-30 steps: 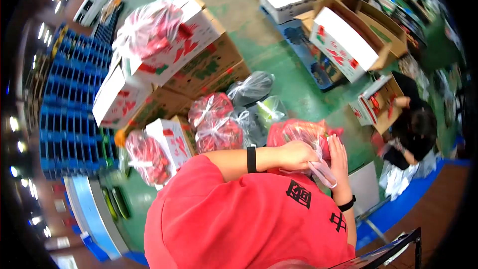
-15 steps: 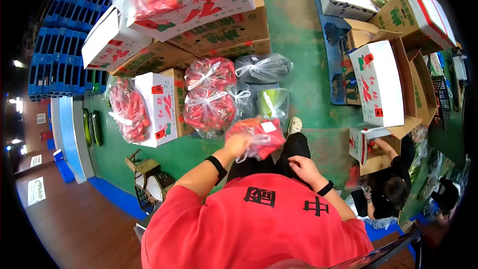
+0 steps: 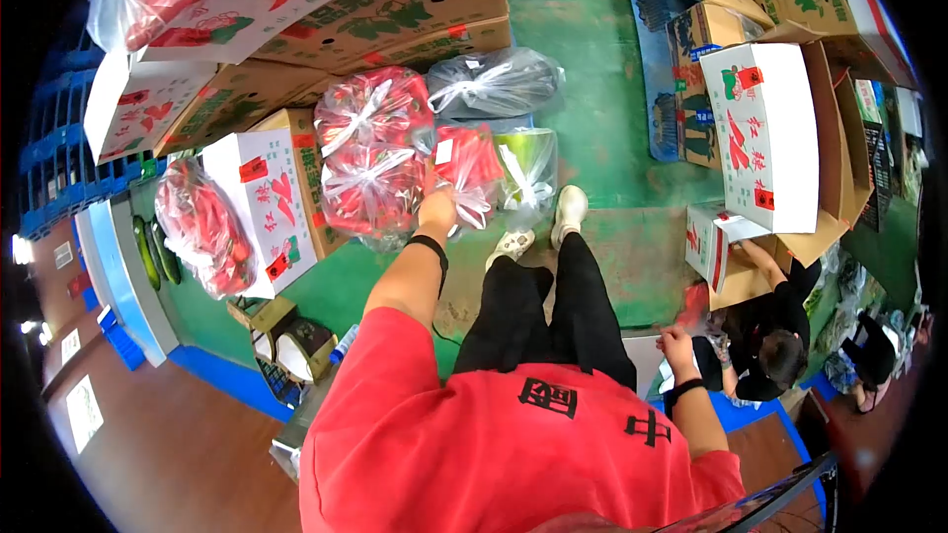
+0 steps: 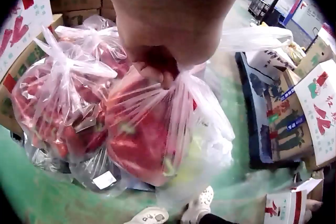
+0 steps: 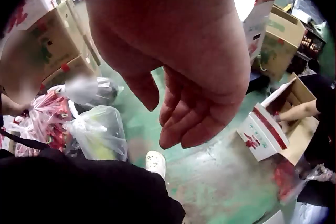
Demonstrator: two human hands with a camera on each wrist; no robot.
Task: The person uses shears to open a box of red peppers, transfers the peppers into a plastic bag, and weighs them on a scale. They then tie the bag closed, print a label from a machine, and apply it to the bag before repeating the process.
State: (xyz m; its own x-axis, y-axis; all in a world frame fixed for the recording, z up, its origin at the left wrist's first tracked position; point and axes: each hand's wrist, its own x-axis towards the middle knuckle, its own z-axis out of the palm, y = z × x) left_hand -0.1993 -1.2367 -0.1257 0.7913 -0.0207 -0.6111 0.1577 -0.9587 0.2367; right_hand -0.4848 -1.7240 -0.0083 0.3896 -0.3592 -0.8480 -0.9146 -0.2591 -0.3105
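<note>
My left hand (image 3: 437, 209) grips the gathered neck of a clear plastic bag of red peppers (image 3: 472, 160), the arm stretched forward and down. In the left wrist view that pepper bag (image 4: 142, 134) hangs below curled fingers, its loose handles spreading to the right. Two tied bags of red peppers (image 3: 373, 188) sit beside it on the left, and a bag with something light green (image 3: 528, 163) is on its right. A dark bag (image 3: 494, 82) lies behind them. My right hand (image 5: 184, 82) hangs loosely curled with nothing in it, away from the bags.
Stacked pepper cartons (image 3: 395, 15) stand at the back left, and another bagged lot of peppers (image 3: 204, 227) leans by a white carton (image 3: 262, 202). On the right are open cartons (image 3: 765, 143) and a blue pallet (image 3: 657, 59). A crouching person (image 3: 780, 350) reaches into a box there.
Both hands were at the bag's neck near my chest; the right let go and moved away right. My left hand carried the pepper bag forward and down among the other bags.
</note>
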